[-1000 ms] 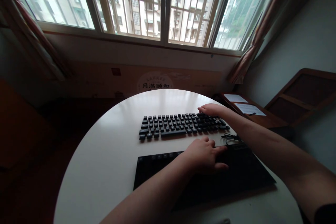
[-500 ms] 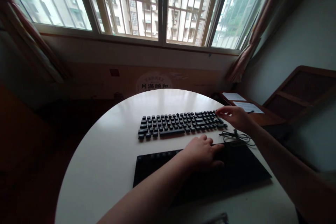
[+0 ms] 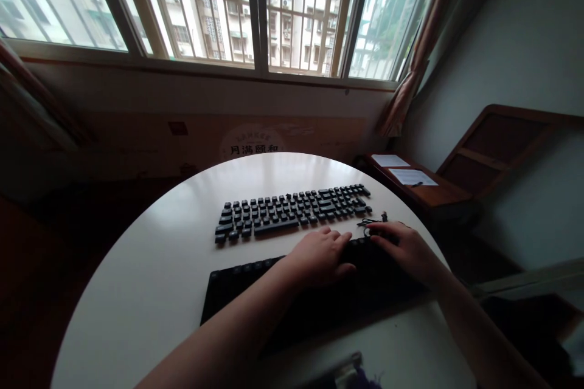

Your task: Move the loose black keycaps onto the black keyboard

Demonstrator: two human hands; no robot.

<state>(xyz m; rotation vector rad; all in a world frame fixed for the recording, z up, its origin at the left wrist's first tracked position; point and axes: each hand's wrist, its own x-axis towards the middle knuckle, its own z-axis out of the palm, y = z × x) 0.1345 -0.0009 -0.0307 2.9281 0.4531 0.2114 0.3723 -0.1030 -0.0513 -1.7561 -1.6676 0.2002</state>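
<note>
A curtain (image 3: 27, 97) hangs at the upper left of the frame, beside a barred window (image 3: 261, 15) that spans the top. Below, a round white table (image 3: 132, 261) fills the lower left and centre. A black keyboard (image 3: 314, 322) lies on it at lower centre, with a row of keys along its far edge. Just above that, near mid-frame, loose keycaps (image 3: 276, 228) stand in rows, well ordered. The left hand (image 3: 319, 255) rests palm down over the keyboard, thumb apart from the bent fingers. At bottom centre lies a small object (image 3: 351, 371), too dim to identify. Right of centre, a dark cable (image 3: 371, 222) is bunched beside the right hand (image 3: 381, 238), whose thumb and fingers meet the keyboard's far edge; whether they grip anything I cannot tell. The hands are near but apart. Farther right, paper sheets (image 3: 413, 177) and a pen (image 3: 417, 184) lie on a wooden chair (image 3: 486, 161).
</note>
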